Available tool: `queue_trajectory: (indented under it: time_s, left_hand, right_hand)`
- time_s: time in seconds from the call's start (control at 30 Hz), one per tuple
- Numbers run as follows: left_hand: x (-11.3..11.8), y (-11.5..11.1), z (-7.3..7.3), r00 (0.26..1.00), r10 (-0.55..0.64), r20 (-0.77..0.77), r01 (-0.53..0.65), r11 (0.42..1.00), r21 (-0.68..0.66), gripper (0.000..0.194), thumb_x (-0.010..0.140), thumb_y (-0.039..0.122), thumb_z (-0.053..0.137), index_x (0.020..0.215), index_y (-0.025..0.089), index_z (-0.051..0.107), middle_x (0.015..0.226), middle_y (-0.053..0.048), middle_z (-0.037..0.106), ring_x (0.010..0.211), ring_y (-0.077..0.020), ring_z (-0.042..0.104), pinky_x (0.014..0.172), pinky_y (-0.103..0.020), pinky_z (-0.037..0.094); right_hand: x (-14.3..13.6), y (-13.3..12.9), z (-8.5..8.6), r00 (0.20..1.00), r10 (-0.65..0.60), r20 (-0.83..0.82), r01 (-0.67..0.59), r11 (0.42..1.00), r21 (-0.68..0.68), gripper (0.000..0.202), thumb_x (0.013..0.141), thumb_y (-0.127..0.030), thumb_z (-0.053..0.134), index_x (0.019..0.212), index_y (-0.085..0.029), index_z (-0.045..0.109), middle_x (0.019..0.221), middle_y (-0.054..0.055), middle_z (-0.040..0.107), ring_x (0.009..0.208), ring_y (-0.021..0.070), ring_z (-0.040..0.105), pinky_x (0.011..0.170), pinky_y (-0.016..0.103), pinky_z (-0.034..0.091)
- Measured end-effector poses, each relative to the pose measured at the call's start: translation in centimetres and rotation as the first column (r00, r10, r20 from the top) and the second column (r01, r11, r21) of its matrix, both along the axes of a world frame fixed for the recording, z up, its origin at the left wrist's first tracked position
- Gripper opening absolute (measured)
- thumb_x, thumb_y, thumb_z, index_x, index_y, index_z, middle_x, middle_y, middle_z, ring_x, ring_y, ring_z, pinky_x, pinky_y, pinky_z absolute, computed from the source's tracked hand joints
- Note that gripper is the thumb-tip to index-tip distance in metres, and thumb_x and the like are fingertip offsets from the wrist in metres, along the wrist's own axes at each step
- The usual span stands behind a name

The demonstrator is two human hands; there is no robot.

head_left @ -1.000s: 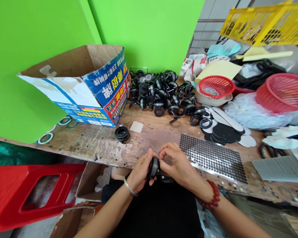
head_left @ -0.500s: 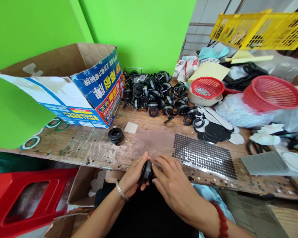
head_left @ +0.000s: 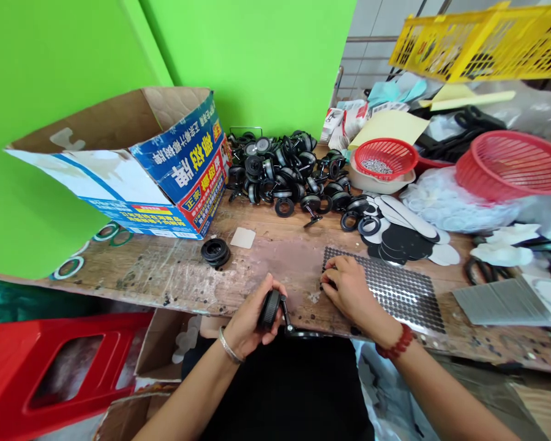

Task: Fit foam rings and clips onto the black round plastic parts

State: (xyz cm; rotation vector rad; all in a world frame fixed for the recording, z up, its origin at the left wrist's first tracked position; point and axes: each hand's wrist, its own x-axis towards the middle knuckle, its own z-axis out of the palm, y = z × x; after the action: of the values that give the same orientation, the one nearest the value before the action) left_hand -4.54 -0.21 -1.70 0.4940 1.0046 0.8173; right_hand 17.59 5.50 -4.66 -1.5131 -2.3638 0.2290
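Observation:
My left hand is closed round a black round part with a ribbed rim. From this part a thin metal arm runs down to a flat black disc by the table's front edge. To the right, my right hand rests over the left end of a sheet of small black dots. Its fingers are curled and pinched at the sheet's edge; whatever is between the fingertips is hidden. A short stack of black rings and a small beige square lie farther left.
Many black-and-metal assemblies are heaped against the green wall. At left stands an open carton. Black and white oval pieces, a red basket of small metal parts and a stack of grey sheets lie on the right.
My right hand has left the black ribbed part and moved right, onto the edge of the dot sheet. My left hand still holds the part, whose arm and disc now show.

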Motion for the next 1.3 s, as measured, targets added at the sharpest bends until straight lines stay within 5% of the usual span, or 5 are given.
queue_trajectory:
  time_s: [0.37, 0.57, 0.7, 1.1, 1.3]
  left_hand:
    - [-0.1, 0.1, 0.7, 0.971, 0.199, -0.132, -0.171, 0.966, 0.192, 0.057, 0.076, 0.076, 0.057, 0.087, 0.021, 0.053, 0.046, 0.007, 0.049, 0.034, -0.0083, 0.042, 0.028, -0.014, 0.027]
    - [-0.2, -0.4, 0.5, 0.883, 0.389, -0.264, -0.267, 0.878, 0.398, 0.052, 0.081, 0.073, 0.053, 0.088, 0.022, 0.052, 0.046, 0.009, 0.046, 0.033, -0.0084, 0.041, 0.03, -0.017, 0.033]
    - [-0.1, -0.7, 0.8, 0.837, 0.443, -0.322, -0.274, 0.848, 0.455, 0.048, 0.083, 0.071, 0.052, 0.087, 0.023, 0.053, 0.05, 0.009, 0.046, 0.034, -0.0084, 0.04, 0.031, -0.019, 0.033]
    - [-0.4, -1.9, 0.1, 0.766, 0.505, -0.398, -0.216, 0.785, 0.58, 0.029, 0.083, 0.05, 0.064, 0.085, 0.021, 0.06, 0.072, 0.002, 0.055, 0.051, -0.0094, 0.047, 0.043, -0.02, 0.039]
    - [-0.1, -1.2, 0.1, 0.834, 0.512, -0.205, -0.375, 0.799, 0.471, 0.042, 0.084, 0.065, 0.056, 0.087, 0.023, 0.052, 0.055, 0.009, 0.044, 0.035, -0.009, 0.041, 0.031, -0.02, 0.037]
  right_hand:
    - [-1.5, -0.6, 0.4, 0.997, -0.007, 0.083, 0.0, 0.996, 0.089, 0.012, 0.078, -0.009, 0.055, 0.073, -0.018, 0.06, 0.092, 0.011, 0.058, 0.093, 0.028, 0.045, 0.082, 0.043, 0.035]
    - [-4.3, -3.8, 3.3, 0.931, 0.007, -0.366, 0.082, 0.971, 0.225, 0.012, 0.085, -0.015, 0.057, 0.076, -0.022, 0.057, 0.099, 0.009, 0.056, 0.101, 0.0271, 0.051, 0.09, 0.045, 0.04]
    - [-7.0, -5.6, 4.5, 0.887, 0.043, -0.46, 0.051, 0.98, 0.19, 0.013, 0.083, -0.011, 0.058, 0.077, -0.023, 0.057, 0.102, 0.009, 0.057, 0.104, 0.0272, 0.051, 0.093, 0.046, 0.041]
    - [-8.8, -6.2, 4.4, 0.919, -0.014, -0.394, 0.037, 0.998, 0.051, 0.015, 0.083, -0.009, 0.057, 0.073, -0.02, 0.057, 0.094, 0.008, 0.058, 0.094, 0.0254, 0.052, 0.083, 0.043, 0.046]
    - [-8.9, -7.2, 4.6, 0.925, 0.19, -0.329, -0.104, 0.959, 0.263, 0.019, 0.089, -0.004, 0.05, 0.096, -0.015, 0.065, 0.112, 0.013, 0.06, 0.12, 0.0303, 0.047, 0.099, 0.053, 0.044]
